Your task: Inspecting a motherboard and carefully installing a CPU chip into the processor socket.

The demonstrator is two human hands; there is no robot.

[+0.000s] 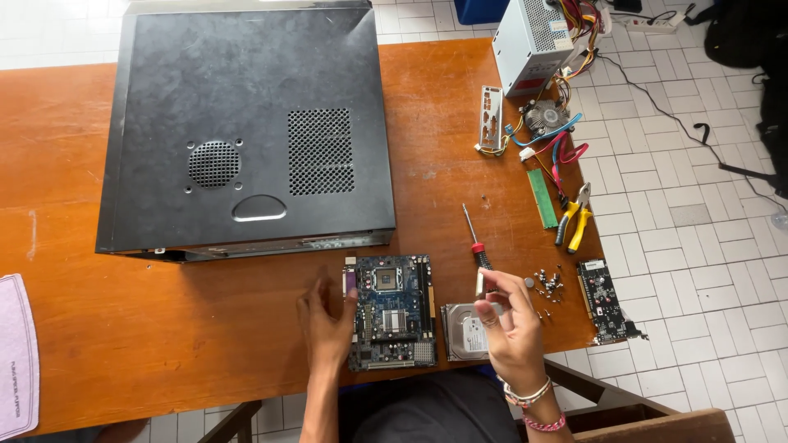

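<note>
The right hand point(510, 321) is raised over the hard drive point(466, 333) at the near edge of the wooden surface point(123, 312); its grip is closed on a small silver piece point(481, 284), pinched at the fingertips, long axis upright. The left hand point(326, 321) rests with loose, open fingers on the left edge of the motherboard point(391, 312), which lies flat, long axis running near to far. Just beyond the right hand lies a red-handled screwdriver point(474, 239), tip pointing away. Farther back lies the black computer case point(246, 123).
</note>
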